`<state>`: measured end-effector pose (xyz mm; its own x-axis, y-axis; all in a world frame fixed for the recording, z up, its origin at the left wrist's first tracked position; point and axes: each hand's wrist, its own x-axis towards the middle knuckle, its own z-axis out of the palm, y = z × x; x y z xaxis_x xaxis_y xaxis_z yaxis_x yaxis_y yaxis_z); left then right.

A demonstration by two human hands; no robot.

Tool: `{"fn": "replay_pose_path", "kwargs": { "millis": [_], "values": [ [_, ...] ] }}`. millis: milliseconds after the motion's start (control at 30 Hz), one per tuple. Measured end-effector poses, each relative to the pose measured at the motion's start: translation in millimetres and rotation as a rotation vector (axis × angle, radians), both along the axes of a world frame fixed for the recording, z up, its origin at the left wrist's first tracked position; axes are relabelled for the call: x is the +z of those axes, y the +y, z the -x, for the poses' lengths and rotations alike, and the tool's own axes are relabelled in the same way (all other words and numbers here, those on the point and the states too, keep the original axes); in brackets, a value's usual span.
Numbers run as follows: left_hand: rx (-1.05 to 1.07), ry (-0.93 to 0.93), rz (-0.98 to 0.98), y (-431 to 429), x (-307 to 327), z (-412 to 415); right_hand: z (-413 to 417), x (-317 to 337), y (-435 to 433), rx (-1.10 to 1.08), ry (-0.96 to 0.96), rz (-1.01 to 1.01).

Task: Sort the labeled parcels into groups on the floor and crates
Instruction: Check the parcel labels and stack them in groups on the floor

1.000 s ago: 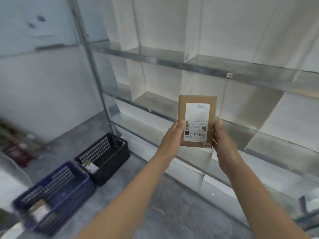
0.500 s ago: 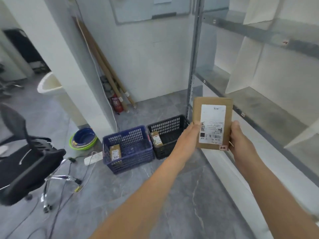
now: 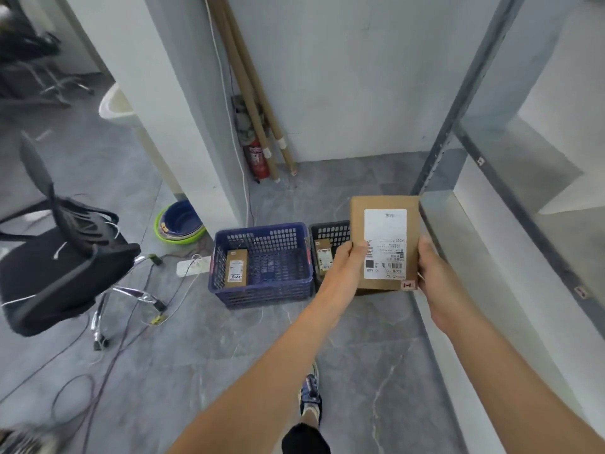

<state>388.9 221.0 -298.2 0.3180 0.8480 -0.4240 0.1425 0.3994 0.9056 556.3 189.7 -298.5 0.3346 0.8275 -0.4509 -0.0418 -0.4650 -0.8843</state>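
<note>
I hold a brown cardboard parcel (image 3: 384, 242) with a white label upright in front of me. My left hand (image 3: 343, 268) grips its left edge and my right hand (image 3: 437, 276) grips its right edge. Below and beyond it on the floor stand two crates. The blue crate (image 3: 262, 291) holds one labeled brown parcel (image 3: 236, 269) at its left side. The black crate (image 3: 329, 232), partly hidden behind my left hand and the held parcel, holds another small parcel (image 3: 323, 258).
A metal shelf rack (image 3: 510, 204) runs along the right. A black office chair (image 3: 62, 257) and loose cables (image 3: 137, 326) lie at the left. Stacked basins (image 3: 178, 224), a fire extinguisher (image 3: 258, 158) and cardboard tubes (image 3: 248, 90) stand by the wall. My foot (image 3: 309, 394) is on the grey floor.
My view has swung from the shelves to the floor corner and come closer to the crates. Both hands keep the same grip on the parcel.
</note>
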Motion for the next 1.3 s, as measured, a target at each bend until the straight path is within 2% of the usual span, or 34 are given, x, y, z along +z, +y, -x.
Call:
{"fn": "replay_pose_path", "kwargs": {
  "millis": [267,700,900,1000,1067,1200,1300],
  "values": [
    [0.069,0.040,0.225,148,-61,-1,-5,-69,145,-0.021,0.043,0.181],
    [0.143,0.134,0.432,300,-148,-61,-63,-163,303,-0.011,0.118,0.371],
    [0.265,0.172,0.559,353,-223,-98,-103,-241,369,0.057,0.176,0.491],
    [0.259,0.208,0.615,373,-256,-113,-118,-281,399,0.081,0.189,0.556],
    [0.305,0.229,0.633,385,-297,-121,-124,-309,417,0.089,0.183,0.602],
    [0.279,0.224,0.685,414,-354,-137,-136,-379,442,0.115,0.160,0.673],
    [0.220,0.241,0.727,435,-420,-146,-141,-444,459,0.138,0.111,0.718]
  ]
}}
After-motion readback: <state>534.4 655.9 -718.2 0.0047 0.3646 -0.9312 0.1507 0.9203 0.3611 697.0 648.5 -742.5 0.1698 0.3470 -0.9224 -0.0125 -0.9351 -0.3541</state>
